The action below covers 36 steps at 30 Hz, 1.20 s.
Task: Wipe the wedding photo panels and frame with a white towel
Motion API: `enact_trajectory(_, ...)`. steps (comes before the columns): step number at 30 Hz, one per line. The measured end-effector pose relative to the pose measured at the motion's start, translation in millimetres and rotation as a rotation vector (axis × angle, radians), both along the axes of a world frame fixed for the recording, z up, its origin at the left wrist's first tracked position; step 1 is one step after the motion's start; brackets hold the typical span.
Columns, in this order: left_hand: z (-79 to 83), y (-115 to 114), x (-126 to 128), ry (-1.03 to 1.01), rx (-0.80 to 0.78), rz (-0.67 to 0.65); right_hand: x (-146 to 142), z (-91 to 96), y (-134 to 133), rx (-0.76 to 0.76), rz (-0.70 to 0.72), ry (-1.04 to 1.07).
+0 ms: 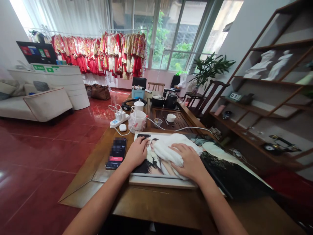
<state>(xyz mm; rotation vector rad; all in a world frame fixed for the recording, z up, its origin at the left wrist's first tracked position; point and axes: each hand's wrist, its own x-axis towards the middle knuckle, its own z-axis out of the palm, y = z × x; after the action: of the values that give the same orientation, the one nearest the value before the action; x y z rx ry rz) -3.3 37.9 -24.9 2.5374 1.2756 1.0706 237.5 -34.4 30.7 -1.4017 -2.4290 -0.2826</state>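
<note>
A photo album or photo panel (143, 169) with a picture of people lies on the wooden table in front of me; which of the two it is, I cannot tell. My left hand (137, 150) rests flat on its left side, fingers stretched toward the far edge, holding nothing. A fluffy white cloth (168, 151) lies bunched on the picture. My right hand (189, 160) presses down on this cloth, its fingers curved over it. Under the panel a pale edge of a second flat piece (162, 183) shows. To the left of the panel lies a phone (116, 155) with its screen lit.
Beyond the panel stand a plastic-wrapped tub (137, 121), a power strip (119, 120), a white cup (171, 117) and a black kettle (170, 99). A white cable (186, 128) crosses behind it. A large dark printed piece (234, 176) lies at right, near wooden shelves (244, 114).
</note>
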Motion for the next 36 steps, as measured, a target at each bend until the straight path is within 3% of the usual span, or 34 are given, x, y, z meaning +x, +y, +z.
enact_trajectory(5, -0.2, 0, 0, -0.003, -0.003, -0.002, -5, -0.3, 0, -0.033, 0.071, -0.021)
enact_trajectory(10, 0.7, 0, 0, 0.0, -0.007, 0.0, -3, -0.5, 5, 0.005, -0.031, 0.008)
enact_trajectory(16, 0.1, 1, 0, 0.006, -0.018, -0.006, -12, 0.3, -1, -0.054, 0.083, -0.006)
enact_trajectory(21, 0.0, 2, 0, 0.011, -0.021, -0.009, -9, 1.5, 3, -0.03, -0.007, 0.038)
enact_trajectory(27, -0.2, 2, -1, 0.022, -0.029, -0.006, -12, 1.6, -3, -0.086, 0.09, 0.031)
enact_trajectory(32, 0.4, 2, 0, 0.024, -0.028, -0.003, -7, 2.4, 5, -0.043, -0.029, 0.045)
enact_trajectory(36, 1.3, 1, 0, 0.024, -0.027, -0.007, -12, 1.6, 4, -0.04, 0.017, 0.023)
